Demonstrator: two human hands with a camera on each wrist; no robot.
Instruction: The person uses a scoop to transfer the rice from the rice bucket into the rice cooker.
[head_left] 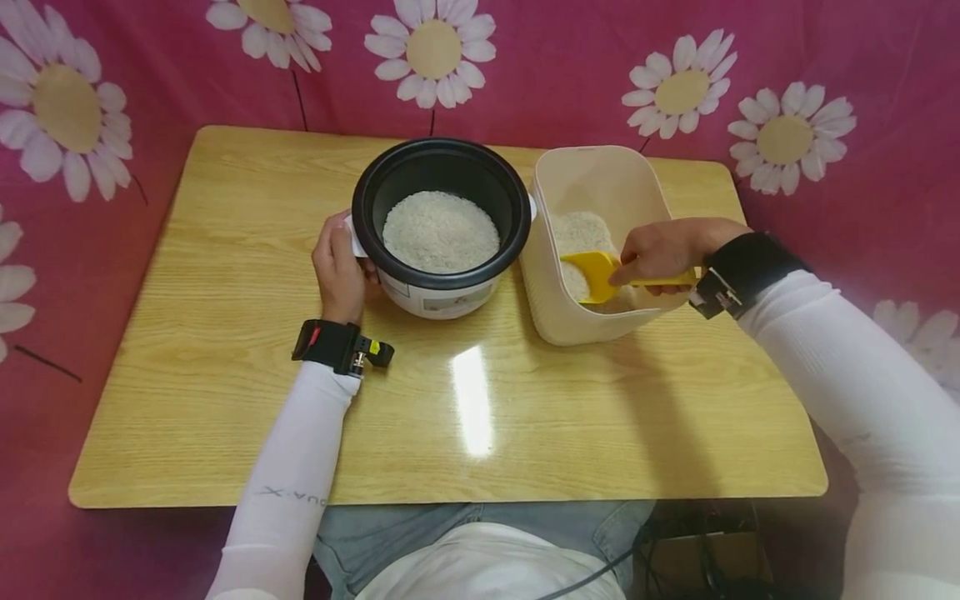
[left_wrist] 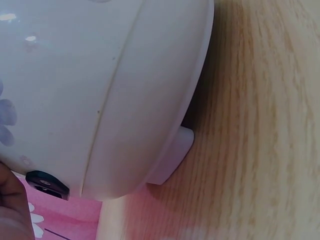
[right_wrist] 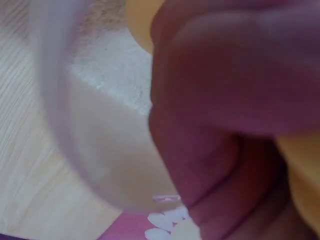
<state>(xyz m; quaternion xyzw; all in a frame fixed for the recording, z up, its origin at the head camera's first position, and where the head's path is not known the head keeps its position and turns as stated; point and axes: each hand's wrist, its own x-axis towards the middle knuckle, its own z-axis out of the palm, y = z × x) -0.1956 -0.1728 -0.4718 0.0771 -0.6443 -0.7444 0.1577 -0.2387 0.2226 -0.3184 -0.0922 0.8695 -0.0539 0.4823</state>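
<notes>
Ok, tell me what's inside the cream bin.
In the bin: rice, and a yellow scoop with rice in it, gripped by the right hand. The bin's floor is hidden, and the scoop and hand cover part of the rice.

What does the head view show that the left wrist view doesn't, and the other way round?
Only head: the right grip on a yellow scoop, the bin, and rice inside both bin and cooker.
Only left wrist: a white foot at the cooker's base and a dark fitting on it.
Both: cooker, left grip, table, pink backdrop.
</notes>
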